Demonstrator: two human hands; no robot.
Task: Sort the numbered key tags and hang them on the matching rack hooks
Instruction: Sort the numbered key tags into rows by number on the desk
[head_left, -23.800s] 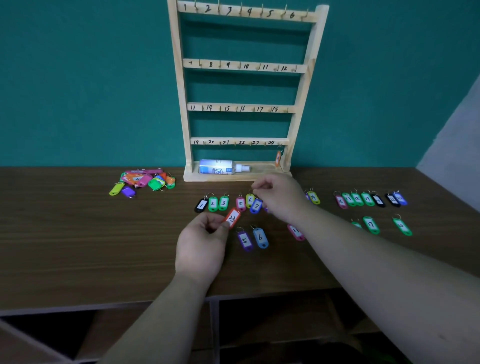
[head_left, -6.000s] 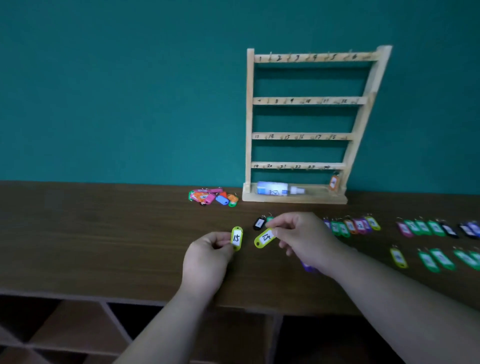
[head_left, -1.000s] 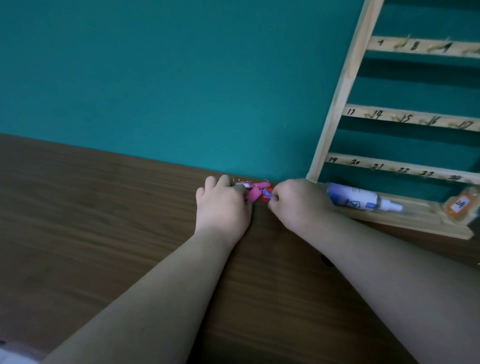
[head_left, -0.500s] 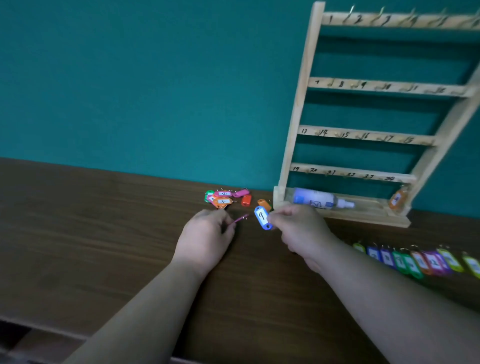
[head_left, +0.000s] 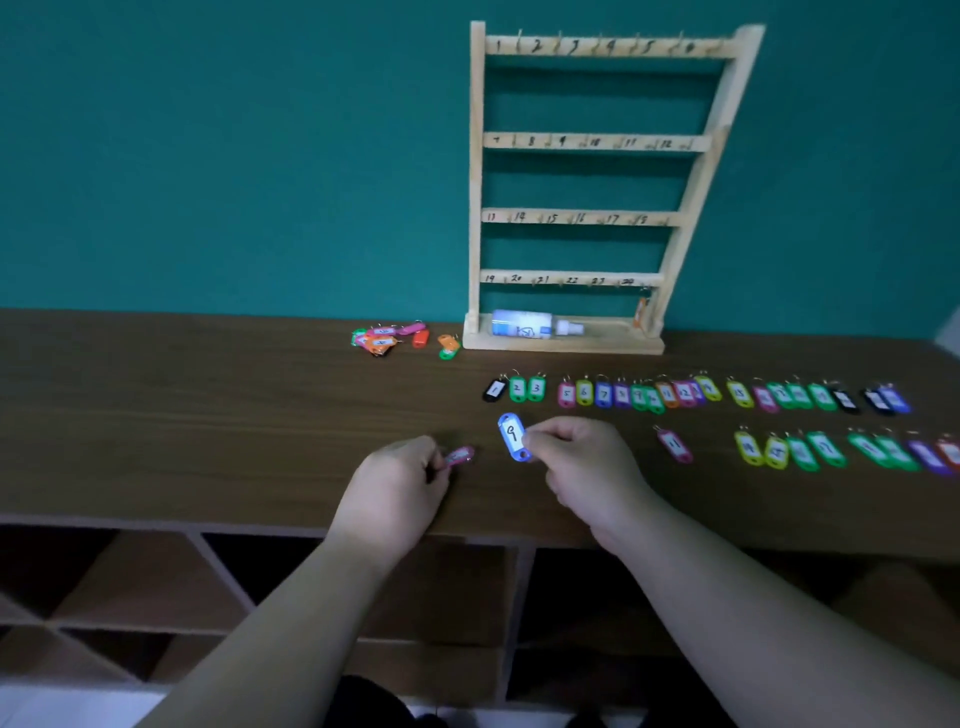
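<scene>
My right hand (head_left: 584, 462) pinches a blue key tag marked 9 (head_left: 512, 435) and holds it upright above the table. My left hand (head_left: 397, 480) pinches a pink key tag (head_left: 460, 456), its label unreadable. A wooden rack (head_left: 597, 182) with numbered hooks 1 to 24 stands against the teal wall; an orange tag (head_left: 642, 312) hangs at its lower right. A long row of sorted tags (head_left: 675, 393) lies in front of the rack, with a second row (head_left: 831, 449) nearer me on the right. A small unsorted pile of tags (head_left: 395, 338) lies left of the rack.
A white and blue bottle (head_left: 530, 325) lies on the rack's base. The brown wooden table (head_left: 182, 415) has open cubby shelves (head_left: 156, 587) under its front edge. A lone pink tag (head_left: 674, 446) lies between the two rows.
My view has pulled back and both hands have drawn away from the unsorted pile toward the table's front, the right carrying the blue 9 tag, the left the pink tag.
</scene>
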